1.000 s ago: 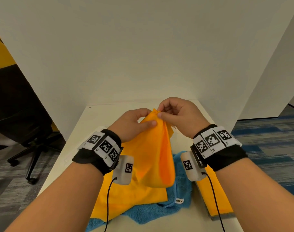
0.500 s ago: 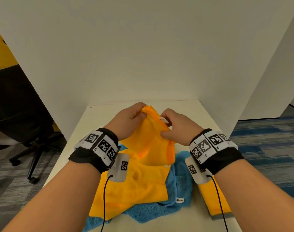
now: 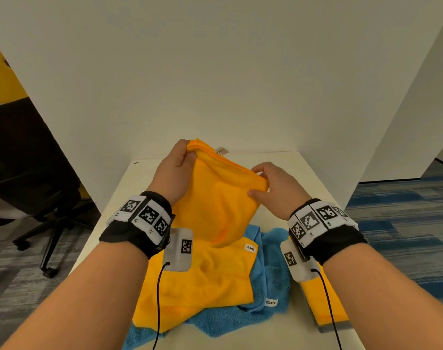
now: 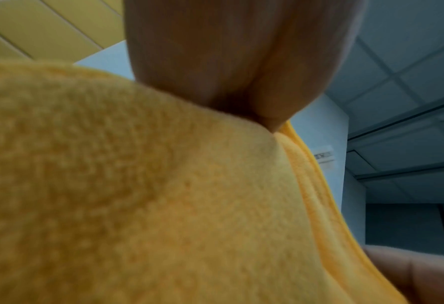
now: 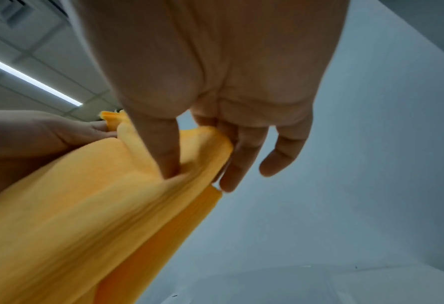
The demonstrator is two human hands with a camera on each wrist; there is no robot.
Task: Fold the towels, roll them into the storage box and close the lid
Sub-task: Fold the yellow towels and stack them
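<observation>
Head view: left hand (image 3: 176, 170) pinches the folded orange microfibre towel's (image 3: 216, 198) far corner, right hand (image 3: 271, 188) its near-right corner, top edge slanting down rightward above the white table (image 3: 286, 157); left wrist: thumb clamps cloth; right wrist: thumb and fingers pinch the fold.

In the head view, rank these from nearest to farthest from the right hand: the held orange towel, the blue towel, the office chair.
1. Orange towel: pinched in the right hand.
2. Blue towel: on the table, below that hand.
3. Office chair: on the floor, far left.
</observation>
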